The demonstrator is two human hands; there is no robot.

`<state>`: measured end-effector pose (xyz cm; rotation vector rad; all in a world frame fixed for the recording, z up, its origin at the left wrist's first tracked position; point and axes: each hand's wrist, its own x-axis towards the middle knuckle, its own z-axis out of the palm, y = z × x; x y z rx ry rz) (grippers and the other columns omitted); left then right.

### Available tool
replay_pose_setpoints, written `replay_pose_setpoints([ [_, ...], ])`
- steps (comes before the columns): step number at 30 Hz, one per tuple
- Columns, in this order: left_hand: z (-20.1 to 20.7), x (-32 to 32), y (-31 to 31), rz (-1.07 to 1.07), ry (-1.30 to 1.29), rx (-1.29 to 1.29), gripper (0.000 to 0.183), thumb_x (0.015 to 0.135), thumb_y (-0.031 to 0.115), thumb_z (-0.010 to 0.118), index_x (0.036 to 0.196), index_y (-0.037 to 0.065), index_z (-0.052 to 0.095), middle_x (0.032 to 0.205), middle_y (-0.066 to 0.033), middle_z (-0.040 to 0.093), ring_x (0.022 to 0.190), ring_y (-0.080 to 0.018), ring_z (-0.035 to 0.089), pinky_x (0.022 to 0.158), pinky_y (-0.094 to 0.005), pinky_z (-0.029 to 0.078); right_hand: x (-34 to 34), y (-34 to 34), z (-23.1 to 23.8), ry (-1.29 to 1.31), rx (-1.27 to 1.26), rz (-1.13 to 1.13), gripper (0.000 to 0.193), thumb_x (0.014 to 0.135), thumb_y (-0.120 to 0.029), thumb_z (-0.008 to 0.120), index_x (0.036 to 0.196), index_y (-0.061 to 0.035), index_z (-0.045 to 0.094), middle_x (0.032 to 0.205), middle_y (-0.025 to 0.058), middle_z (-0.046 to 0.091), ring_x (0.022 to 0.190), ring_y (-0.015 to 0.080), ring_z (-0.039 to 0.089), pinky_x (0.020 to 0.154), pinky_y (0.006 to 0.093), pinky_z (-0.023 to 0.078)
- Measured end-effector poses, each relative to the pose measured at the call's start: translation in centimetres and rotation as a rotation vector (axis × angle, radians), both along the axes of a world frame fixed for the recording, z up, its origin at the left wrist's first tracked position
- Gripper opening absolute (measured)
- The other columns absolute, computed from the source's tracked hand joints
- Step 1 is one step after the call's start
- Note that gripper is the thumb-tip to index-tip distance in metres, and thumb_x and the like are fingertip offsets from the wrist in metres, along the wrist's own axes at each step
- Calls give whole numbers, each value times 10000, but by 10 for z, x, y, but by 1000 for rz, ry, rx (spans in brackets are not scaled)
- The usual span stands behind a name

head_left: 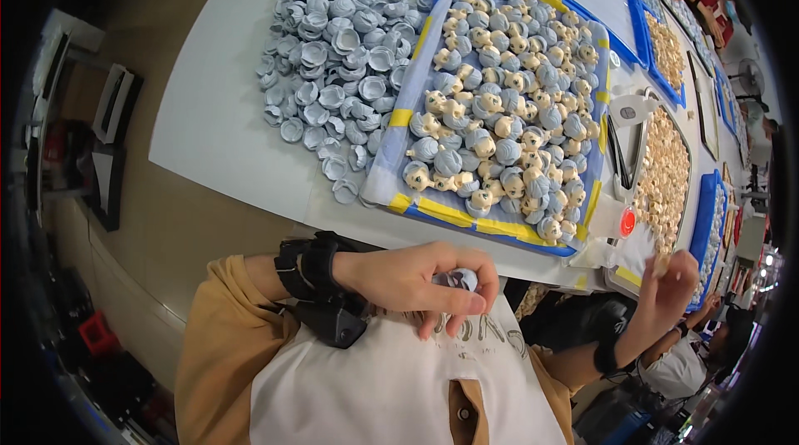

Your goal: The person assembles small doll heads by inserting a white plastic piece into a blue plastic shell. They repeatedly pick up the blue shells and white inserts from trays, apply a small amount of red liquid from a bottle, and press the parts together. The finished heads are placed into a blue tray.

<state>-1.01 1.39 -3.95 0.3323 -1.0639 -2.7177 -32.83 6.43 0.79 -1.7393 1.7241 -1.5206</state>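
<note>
The left hand [433, 278], held in front of the chest near the desk [220, 104], has its fingers curled and its thumb closed around a small blue-grey hair piece [458, 279], which is partly hidden by the fingers. The right hand [672, 283] is raised near the desk's edge, well apart from the left, its thumb and fingertips pinching a tiny pale piece [662, 264] too blurred to make out fully. Black straps [316, 266] wrap the left wrist, and a black band [607, 355] circles the right. On the desk beyond the left hand lies a loose pile of hollow blue-grey shells [337, 54], many with their open side up. Just to its right sits a blue tray [385, 166] with a pale lining and yellow tape, filled with doll heads [508, 149] with blue-grey hair and pale faces, lying at all angles. Beyond the tray's right side are a bottle with a red cap [627, 223], a black tool [617, 158] and a heap of pale pieces [666, 166].
</note>
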Motion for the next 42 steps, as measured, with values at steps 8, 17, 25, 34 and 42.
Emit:
replay_pose_setpoints([
  [8, 4, -1, -6, 59, -22, -33, 162, 867, 149, 544, 953, 30, 475, 912, -45, 478, 737, -97, 560, 483, -205, 494, 114, -8, -7, -37, 171, 671, 366, 632, 107, 566, 969, -24, 628, 950, 156, 487, 774, 228, 537, 636, 277, 463],
  [17, 7, -1, -4, 162, -85, 138, 250, 881, 191, 531, 1047, 24, 449, 866, -88, 507, 658, -125, 558, 472, -209, 454, 121, -15, -10, -81, 32, 610, 346, 691, 86, 628, 1026, 10, 588, 956, 149, 546, 807, 252, 562, 659, 296, 483],
  [25, 1, 4, -7, 290, -72, 222, 438, 875, 383, 511, 1026, -27, 495, 774, -83, 528, 510, -106, 501, 401, -200, 391, 110, -10, -7, -154, 72, 487, 351, 621, 55, 725, 952, 15, 615, 909, 146, 602, 773, 224, 606, 611, 265, 500],
  [34, 4, 3, -5, 391, -166, 89, 421, 878, 431, 478, 996, 27, 485, 678, -67, 528, 473, -77, 452, 399, -185, 326, 39, -1, 23, -3, 58, -19, 268, 687, 121, 591, 942, 36, 604, 1015, 143, 537, 811, 152, 533, 687, 226, 428],
  [42, 9, 1, -9, 281, -224, 64, 369, 856, 318, 556, 1042, 5, 491, 753, -50, 542, 584, -59, 476, 462, -182, 340, 13, -24, 18, 394, 253, -54, 221, 695, 27, 626, 910, -25, 630, 858, 85, 587, 749, 172, 556, 612, 265, 430],
])
